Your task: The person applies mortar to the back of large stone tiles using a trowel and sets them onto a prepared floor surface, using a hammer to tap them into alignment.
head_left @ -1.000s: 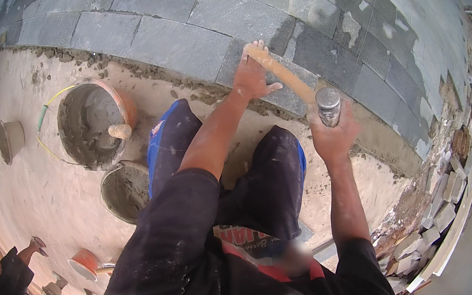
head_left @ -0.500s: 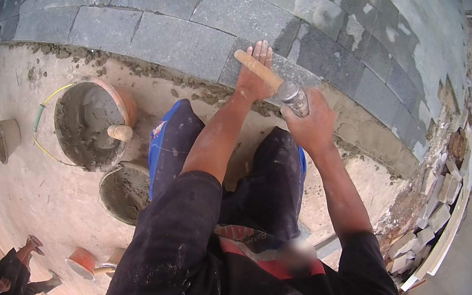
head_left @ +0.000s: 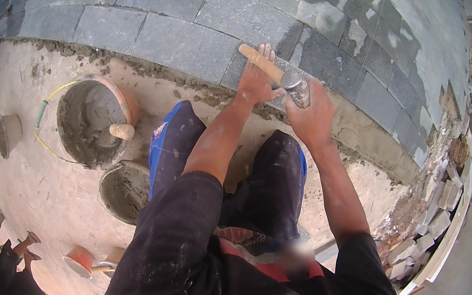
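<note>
My left hand (head_left: 255, 82) lies flat with its fingers stretched out on a grey stone tile (head_left: 233, 73) along the near edge of the paving. My right hand (head_left: 311, 113) is closed round the metal head of a hammer (head_left: 263, 63). Its wooden handle points away to the upper left and passes above my left hand, hiding part of it. Just right of the hands, a strip of wet mortar (head_left: 369, 137) borders the laid tiles. Whether the hammer touches the tile I cannot tell.
To the left stand a large mortar bucket (head_left: 130, 102) with a wooden-handled tool in it, a smaller mortar bucket (head_left: 110, 194), a grey bucket (head_left: 9, 134) and an orange container (head_left: 79, 260). Broken tile pieces (head_left: 439, 221) lie at the right. Another person (head_left: 14, 275) is at the lower left.
The hammer and my right hand have shifted slightly right, and the hammer's round metal face shows more. My left hand remains on the tile. The person at lower left has changed position.
</note>
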Demonstrator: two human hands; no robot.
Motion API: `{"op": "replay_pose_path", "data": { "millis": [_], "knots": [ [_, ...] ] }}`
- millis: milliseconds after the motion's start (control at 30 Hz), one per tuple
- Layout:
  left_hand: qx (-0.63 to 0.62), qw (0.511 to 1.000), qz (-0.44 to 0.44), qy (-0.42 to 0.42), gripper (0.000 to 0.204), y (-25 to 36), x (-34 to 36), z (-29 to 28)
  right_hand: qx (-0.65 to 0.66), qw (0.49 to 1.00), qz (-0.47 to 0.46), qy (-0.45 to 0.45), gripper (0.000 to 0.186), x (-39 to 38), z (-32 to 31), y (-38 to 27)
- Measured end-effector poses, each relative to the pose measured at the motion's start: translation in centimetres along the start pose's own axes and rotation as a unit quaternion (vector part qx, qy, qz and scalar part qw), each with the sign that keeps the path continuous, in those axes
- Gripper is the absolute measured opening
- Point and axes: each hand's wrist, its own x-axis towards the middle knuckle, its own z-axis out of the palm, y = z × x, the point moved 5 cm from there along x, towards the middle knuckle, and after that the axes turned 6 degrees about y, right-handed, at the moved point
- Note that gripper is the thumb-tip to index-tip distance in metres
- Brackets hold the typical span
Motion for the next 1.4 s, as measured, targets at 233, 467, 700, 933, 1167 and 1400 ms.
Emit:
{"op": "replay_pose_path", "data": {
  "millis": [233,467,700,933,1167,1400],
  "knots": [
    [0.066,0.998,0.001,-0.024,0.111,-0.1,0.3,1.3,0.000,1.000,-0.002,0.012,0.043,0.4,-0.5,-0.4],
    [0.078,0.994,-0.018,-0.074,0.114,0.5,0.6,0.5,0.018,0.991,0.092,0.099,0.036,0.3,-5.7,3.1],
    [0.083,0.996,0.002,-0.026,0.115,0.8,0.5,0.6,-0.063,0.983,0.128,0.115,0.030,-2.5,-8.7,7.2],
    [0.108,0.994,0.002,-0.032,0.114,0.8,0.7,0.8,-0.034,0.983,0.138,0.119,0.027,-4.4,-8.0,7.7],
    [0.106,0.994,0.001,-0.040,0.116,1.1,0.7,1.0,-0.020,0.977,0.162,0.137,0.032,-6.8,-10.0,9.8],
    [0.098,0.995,0.013,-0.009,0.118,0.6,0.4,1.7,-0.002,0.961,0.219,0.170,0.024,-11.4,-13.0,9.5]
  ]
}}
